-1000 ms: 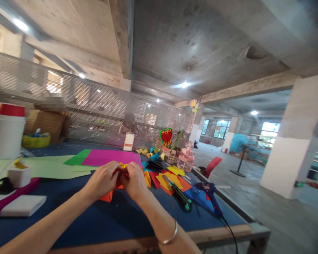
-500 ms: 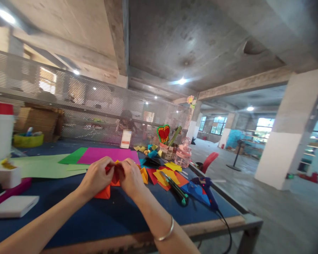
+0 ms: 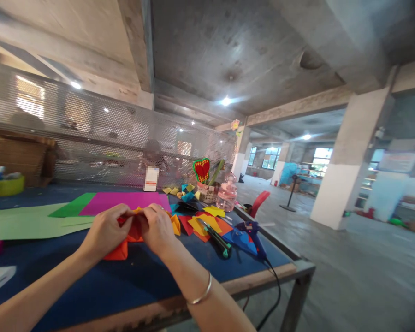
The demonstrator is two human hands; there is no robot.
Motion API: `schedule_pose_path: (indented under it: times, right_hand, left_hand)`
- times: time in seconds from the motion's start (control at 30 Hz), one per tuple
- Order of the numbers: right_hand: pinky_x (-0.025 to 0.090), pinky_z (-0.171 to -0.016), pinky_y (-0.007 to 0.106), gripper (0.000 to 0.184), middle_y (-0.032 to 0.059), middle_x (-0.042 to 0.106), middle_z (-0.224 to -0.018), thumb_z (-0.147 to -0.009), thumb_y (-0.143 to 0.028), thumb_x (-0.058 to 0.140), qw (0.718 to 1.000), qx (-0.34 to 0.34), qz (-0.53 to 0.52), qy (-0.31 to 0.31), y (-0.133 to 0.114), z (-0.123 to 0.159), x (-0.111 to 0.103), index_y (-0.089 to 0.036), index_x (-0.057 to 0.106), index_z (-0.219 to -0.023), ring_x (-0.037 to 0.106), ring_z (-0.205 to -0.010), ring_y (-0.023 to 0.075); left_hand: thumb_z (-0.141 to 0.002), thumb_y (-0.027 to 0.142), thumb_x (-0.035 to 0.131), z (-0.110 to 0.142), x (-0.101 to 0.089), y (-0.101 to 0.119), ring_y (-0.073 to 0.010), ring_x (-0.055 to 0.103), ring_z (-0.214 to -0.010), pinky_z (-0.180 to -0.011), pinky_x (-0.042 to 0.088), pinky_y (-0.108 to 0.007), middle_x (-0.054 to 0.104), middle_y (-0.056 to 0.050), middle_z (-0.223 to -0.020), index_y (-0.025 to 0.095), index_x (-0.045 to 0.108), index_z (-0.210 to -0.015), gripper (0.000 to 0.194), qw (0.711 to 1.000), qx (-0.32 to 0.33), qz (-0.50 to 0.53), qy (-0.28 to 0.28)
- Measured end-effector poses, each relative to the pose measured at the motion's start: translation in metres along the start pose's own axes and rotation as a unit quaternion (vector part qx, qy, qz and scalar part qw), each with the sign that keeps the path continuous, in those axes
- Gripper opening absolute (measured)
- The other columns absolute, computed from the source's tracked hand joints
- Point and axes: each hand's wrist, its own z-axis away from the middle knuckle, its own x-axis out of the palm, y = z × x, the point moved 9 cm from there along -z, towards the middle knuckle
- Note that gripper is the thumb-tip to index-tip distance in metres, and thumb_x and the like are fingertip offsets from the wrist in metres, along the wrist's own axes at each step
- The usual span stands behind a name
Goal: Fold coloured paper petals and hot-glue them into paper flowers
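Observation:
My left hand (image 3: pixel 108 230) and my right hand (image 3: pixel 158 229) meet over the blue table (image 3: pixel 90 281), fingers pinched on a piece of folded orange-red paper (image 3: pixel 135 230). Fingers cover much of the paper, so its exact shape is hidden. A bright orange folded paper piece (image 3: pixel 119 250) lies below the left hand, and a yellow-orange folded piece (image 3: pixel 175 225) sits just right of the right hand. Behind the hands are purple sheet paper (image 3: pixel 114 201), a green sheet (image 3: pixel 72 205) and a pale green sheet (image 3: pixel 31 219).
To the right lie yellow paper pieces (image 3: pixel 195 226), a green-black utility knife (image 3: pixel 216 240) and a blue glue gun (image 3: pixel 254 237), its cord hanging off the edge. A pink clear bottle (image 3: pixel 226 196) stands behind. A phone (image 3: pixel 151 179) leans by the mesh partition (image 3: pixel 117 138).
The view has turned to the right, so things appear further left. Both hands keep their pinch on the orange-red paper, with little visible change in it.

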Motion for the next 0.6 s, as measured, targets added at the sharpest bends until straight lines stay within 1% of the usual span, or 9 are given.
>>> schedule_pose_path:
  times: [0.13,0.2,0.27,0.4,0.6]
  right_hand:
    - [0.041,-0.076,0.025,0.007,0.0030,0.057,-0.088,-0.090,-0.022,0.050,1.000,0.003,-0.003,0.007,0.001,0.000,0.002,-0.019,0.056,-0.089,0.055,-0.088,0.0163]
    - [0.041,-0.074,0.025,0.007,0.0027,0.057,-0.087,-0.090,-0.020,0.049,1.000,0.007,0.006,0.012,0.002,0.000,0.003,-0.019,0.055,-0.087,0.055,-0.086,0.0160]
    - [0.041,-0.074,0.025,0.008,0.0026,0.058,-0.085,-0.090,-0.020,0.049,1.000,0.006,0.015,0.011,0.003,-0.001,0.003,-0.019,0.055,-0.084,0.055,-0.085,0.0158]
    - [0.040,-0.074,0.025,0.008,0.0031,0.058,-0.084,-0.089,-0.018,0.049,1.000,-0.005,0.023,0.007,0.002,-0.001,0.003,-0.018,0.054,-0.083,0.055,-0.084,0.0161]
    - [0.039,-0.071,0.025,0.008,0.0031,0.057,-0.082,-0.088,-0.016,0.049,1.000,-0.001,0.017,-0.003,0.003,-0.001,0.000,-0.019,0.054,-0.082,0.054,-0.082,0.0169]
  left_hand:
    - [-0.073,0.027,0.049,-0.001,-0.001,-0.003,-0.0180,0.060,-0.066,-0.061,0.043,-0.026,0.067,-0.002,-0.073,0.019,0.060,-0.074,0.014,1.000,-0.016,0.013,0.010]
    - [-0.072,0.028,0.049,-0.001,0.001,-0.004,-0.0178,0.060,-0.065,-0.061,0.042,-0.025,0.068,-0.002,-0.074,0.019,0.061,-0.076,0.015,1.000,-0.025,0.019,-0.002]
    - [-0.072,0.027,0.049,-0.001,0.004,-0.004,-0.0180,0.061,-0.069,-0.064,0.043,-0.025,0.068,-0.003,-0.076,0.018,0.060,-0.079,0.016,0.999,-0.029,0.025,-0.019]
    - [-0.073,0.024,0.049,-0.001,0.010,-0.002,-0.0192,0.062,-0.078,-0.072,0.044,-0.026,0.069,-0.003,-0.083,0.018,0.058,-0.083,0.014,0.998,-0.009,0.033,-0.051]
    - [-0.078,0.023,0.046,-0.003,0.011,0.003,-0.0182,0.063,-0.078,-0.072,0.044,-0.026,0.069,-0.003,-0.084,0.019,0.059,-0.084,0.015,0.998,0.023,0.017,-0.052]
